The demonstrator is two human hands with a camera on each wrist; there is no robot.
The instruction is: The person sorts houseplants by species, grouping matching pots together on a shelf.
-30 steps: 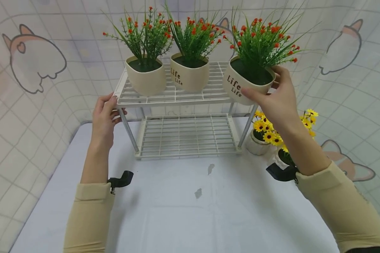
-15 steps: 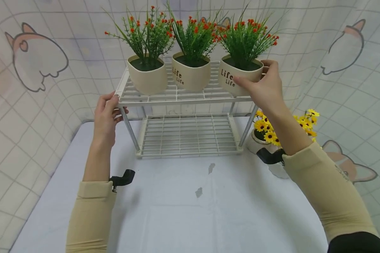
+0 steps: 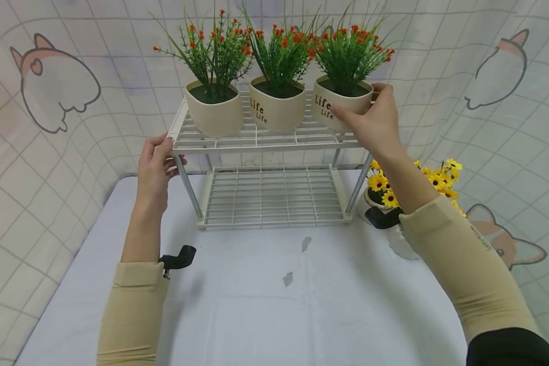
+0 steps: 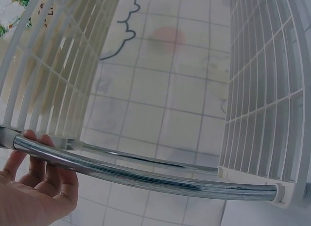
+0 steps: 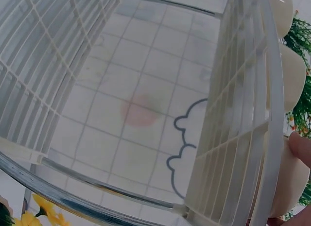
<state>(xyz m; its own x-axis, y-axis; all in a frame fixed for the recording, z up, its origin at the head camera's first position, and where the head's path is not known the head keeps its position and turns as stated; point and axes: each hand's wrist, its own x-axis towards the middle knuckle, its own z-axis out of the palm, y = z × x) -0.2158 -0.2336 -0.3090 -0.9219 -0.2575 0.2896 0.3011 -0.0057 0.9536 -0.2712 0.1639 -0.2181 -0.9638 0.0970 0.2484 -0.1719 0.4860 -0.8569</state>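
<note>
A white two-tier wire rack (image 3: 274, 148) with metal posts bears three cream pots of red-flowered plants on its top shelf. My left hand (image 3: 153, 165) grips the rack's upper left corner; in the left wrist view its fingers (image 4: 46, 180) curl by the post. With my right hand (image 3: 377, 122) I hold the right flowerpot (image 3: 347, 104), thumb across its front near the "Life" lettering and fingers round its far side. The middle flowerpot (image 3: 279, 109) and the left flowerpot (image 3: 215, 114) stand beside it. In the right wrist view, the held pot's base is at the shelf grid.
Right of the rack, on the white-covered table (image 3: 256, 305), stand pots of yellow flowers (image 3: 378, 184), partly hidden behind my right forearm. The rack's lower shelf (image 3: 274, 195) holds no pots. A tile-patterned curtain (image 3: 119, 61) hangs behind.
My right hand has brought the right flowerpot leftward and back, from tilted at the rack's right end to upright beside the middle pot. The left hand stays on the corner.
</note>
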